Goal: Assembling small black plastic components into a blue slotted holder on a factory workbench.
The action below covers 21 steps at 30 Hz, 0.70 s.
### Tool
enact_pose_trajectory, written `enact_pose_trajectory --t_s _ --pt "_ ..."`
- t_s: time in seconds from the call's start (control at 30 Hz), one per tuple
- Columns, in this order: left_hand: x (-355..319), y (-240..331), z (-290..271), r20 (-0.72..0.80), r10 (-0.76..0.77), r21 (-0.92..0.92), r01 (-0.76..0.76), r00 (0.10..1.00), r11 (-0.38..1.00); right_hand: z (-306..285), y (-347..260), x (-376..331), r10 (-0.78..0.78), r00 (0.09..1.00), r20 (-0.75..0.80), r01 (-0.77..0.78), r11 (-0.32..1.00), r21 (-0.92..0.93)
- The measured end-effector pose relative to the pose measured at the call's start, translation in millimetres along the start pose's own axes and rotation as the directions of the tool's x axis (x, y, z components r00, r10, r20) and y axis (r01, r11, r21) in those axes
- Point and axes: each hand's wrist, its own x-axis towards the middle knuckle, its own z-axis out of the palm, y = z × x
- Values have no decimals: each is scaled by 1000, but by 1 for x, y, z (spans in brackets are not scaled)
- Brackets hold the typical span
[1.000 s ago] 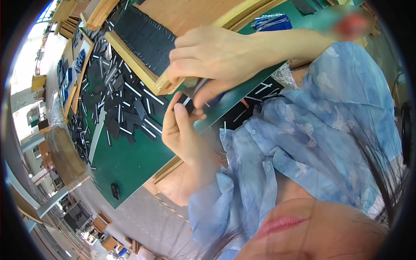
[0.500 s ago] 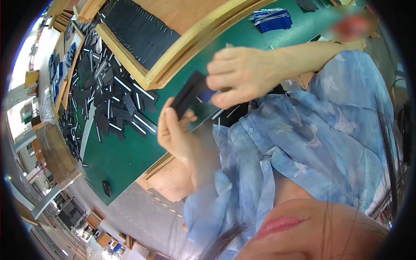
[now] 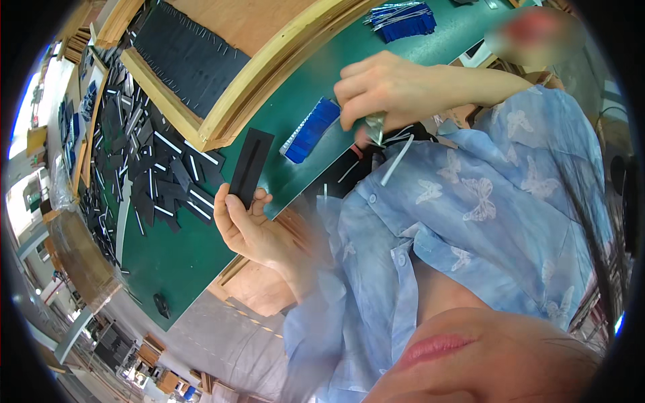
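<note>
My left hand pinches the lower end of a flat black rectangular piece, with a darker line along its middle. The piece is held upright over the green table. My right hand is bent at the wrist with fingers curled. At its fingertips shows a small pale, shiny thing whose kind I cannot make out. Just left of that hand lies a bundle of blue strips with a pale edge. A thin white strip hangs in front of my blue shirt, below the right hand.
Many black pieces with white strips are heaped on the green table at left. A wooden frame holds rows of black pieces. Another blue bundle lies at the far side. A small black object sits by the table's corner.
My left hand and the black piece have moved left, away from my right hand. The blue bundle beside the right hand shows fully now. The view has shifted slightly.
</note>
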Motion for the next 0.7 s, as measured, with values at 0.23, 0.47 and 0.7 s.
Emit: enact_pose_trajectory --t_s 0.23,0.47,0.7 --pt "0 -6 0 13 15 -5 -15 1000 1000 19 18 11 5 984 -180 -27 992 -120" --pt "2 -10 -8 10 6 -26 -6 1000 1000 21 19 15 95 986 -141 -101 994 -37" --pt "-3 -7 3 -38 4 7 -4 999 1000 15 13 15 -54 982 -180 18 980 -196"
